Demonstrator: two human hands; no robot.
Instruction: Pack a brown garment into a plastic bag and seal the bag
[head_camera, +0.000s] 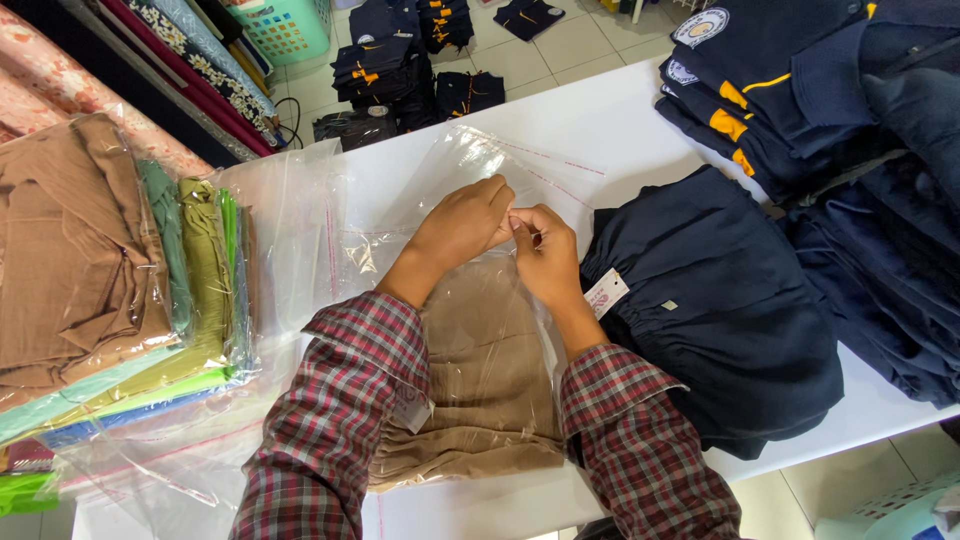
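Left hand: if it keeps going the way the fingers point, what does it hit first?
Left hand points up-right, so probably the open flap of the clear plastic bag on the white table; depth unclear.

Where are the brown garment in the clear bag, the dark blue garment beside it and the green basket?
brown garment (490, 380): head view, middle of the folded cloth.
dark blue garment (720, 300): head view, centre of its top.
green basket (285, 28): head view, its lattice wall.
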